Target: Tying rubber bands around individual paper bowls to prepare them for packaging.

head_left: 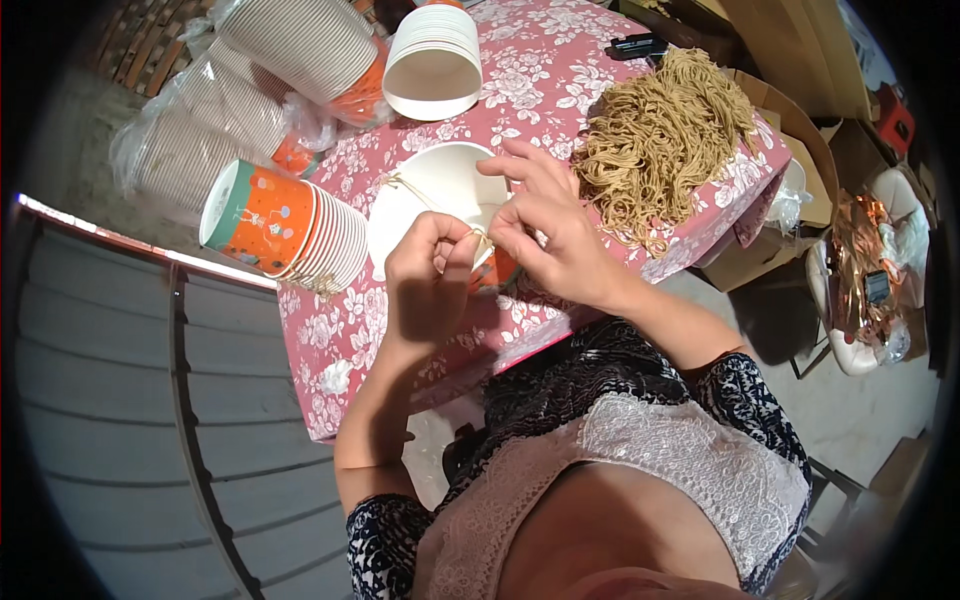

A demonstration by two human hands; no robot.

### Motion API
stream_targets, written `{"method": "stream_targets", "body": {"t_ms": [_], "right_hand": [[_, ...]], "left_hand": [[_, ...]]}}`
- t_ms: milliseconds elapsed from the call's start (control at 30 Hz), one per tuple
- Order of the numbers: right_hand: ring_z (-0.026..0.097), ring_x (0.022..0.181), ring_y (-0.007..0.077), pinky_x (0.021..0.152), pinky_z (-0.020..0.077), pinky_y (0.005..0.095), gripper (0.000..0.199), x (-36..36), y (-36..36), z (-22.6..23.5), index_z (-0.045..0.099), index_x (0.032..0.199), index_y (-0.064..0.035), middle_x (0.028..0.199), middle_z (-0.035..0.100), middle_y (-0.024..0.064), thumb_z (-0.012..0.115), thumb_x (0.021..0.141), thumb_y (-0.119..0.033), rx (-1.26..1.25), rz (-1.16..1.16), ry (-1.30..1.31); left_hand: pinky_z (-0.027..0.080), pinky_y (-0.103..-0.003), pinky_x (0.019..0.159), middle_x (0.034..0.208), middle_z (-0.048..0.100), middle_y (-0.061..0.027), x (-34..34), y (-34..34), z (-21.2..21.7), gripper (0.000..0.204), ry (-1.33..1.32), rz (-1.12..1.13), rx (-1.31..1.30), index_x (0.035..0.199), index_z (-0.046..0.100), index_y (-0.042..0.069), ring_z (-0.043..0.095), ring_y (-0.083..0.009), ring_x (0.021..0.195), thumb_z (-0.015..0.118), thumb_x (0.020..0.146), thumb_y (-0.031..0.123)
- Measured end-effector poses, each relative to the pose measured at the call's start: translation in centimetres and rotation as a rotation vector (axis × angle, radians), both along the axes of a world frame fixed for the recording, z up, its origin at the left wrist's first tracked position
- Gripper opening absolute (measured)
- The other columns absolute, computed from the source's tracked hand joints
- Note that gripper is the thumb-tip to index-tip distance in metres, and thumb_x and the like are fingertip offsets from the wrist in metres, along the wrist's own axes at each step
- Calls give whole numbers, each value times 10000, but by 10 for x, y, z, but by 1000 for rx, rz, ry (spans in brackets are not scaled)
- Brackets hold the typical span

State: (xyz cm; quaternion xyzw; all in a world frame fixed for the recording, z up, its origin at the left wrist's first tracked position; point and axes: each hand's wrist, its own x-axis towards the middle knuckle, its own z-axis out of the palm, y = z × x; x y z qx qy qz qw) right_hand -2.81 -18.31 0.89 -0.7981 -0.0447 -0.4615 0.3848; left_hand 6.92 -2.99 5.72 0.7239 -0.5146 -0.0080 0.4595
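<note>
The left hand (pixel 428 268) is curled shut, pinching a tan string (pixel 478 238) between thumb and fingers. Just beside it, the right hand (pixel 548 232) pinches the same string, its other fingers spread. Both hover over a paper cup (pixel 440 195) lying tilted on the floral pink table (pixel 340 345), its white inside showing; the string runs across its rim. Left of it lies a stack of orange cups (pixel 285 228). Farther off sit a pile of tan strings (pixel 660 135) and a white cup stack (pixel 432 62).
</note>
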Motion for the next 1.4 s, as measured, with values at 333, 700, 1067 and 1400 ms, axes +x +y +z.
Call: {"method": "stream_targets", "body": {"t_ms": [333,700,1067,1400], "right_hand": [[500,971,305,849,402,406,115,-4,4,-14,561,851,-27,998,529,122,663,803,-5,-191,1,-220],[602,851,211,760,488,312,35,2,3,-7,564,900,-7,1171,590,196,590,914,12,18,214,-168],[595,623,294,569,480,367,80,7,13,-13,537,924,-20,842,569,133,608,897,3,-28,142,-248],[608,621,197,554,467,313,38,-3,31,-32,586,954,-15,767,607,101,610,925,-13,327,81,-143]], "left_hand": [[433,-237,528,697,567,-33,12,-3,-5,90,173,105,54,867,562,-10,487,-69,563,575,914,65],[491,-249,628,788,603,-36,0,-1,12,25,263,82,40,896,610,-18,591,-83,701,598,885,1],[502,-329,839,920,614,-106,6,-2,1,138,-263,-40,-132,861,569,-1,626,-236,909,650,786,-85],[434,-555,1040,885,629,-116,11,1,-3,171,-460,-171,-69,914,535,50,655,-254,874,633,807,-39]]}}
